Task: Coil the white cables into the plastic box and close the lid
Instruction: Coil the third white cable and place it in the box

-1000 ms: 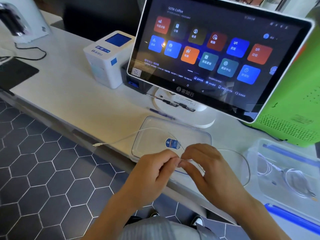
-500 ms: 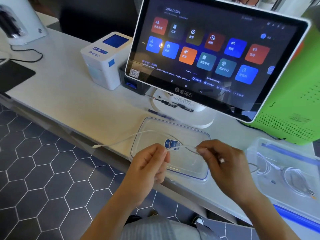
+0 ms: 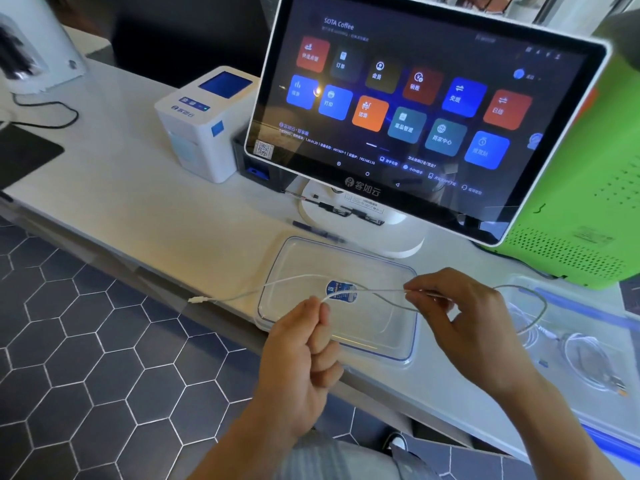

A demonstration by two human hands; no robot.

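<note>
A thin white cable (image 3: 379, 292) runs between both hands above the clear lid (image 3: 301, 258), which lies flat on the counter and bears a blue sticker. My left hand (image 3: 301, 355) pinches the cable near that sticker. My right hand (image 3: 460, 317) pinches it further right, and a loop hangs beyond it toward the clear plastic box (image 3: 588, 344). The cable's free plug end (image 3: 197, 300) sticks out past the counter edge at left. Another coiled white cable (image 3: 585, 362) lies inside the box.
A touchscreen terminal (image 3: 415, 105) on a white stand rises just behind the lid. A white label printer (image 3: 204, 123) stands left of it, a green machine (image 3: 588, 216) at right. A pen (image 3: 318, 232) lies by the stand. Hexagon floor tiles lie below the counter edge.
My hands were pinched together over the lid; they have since drawn apart, the right moving rightward along the cable and stretching it out between them.
</note>
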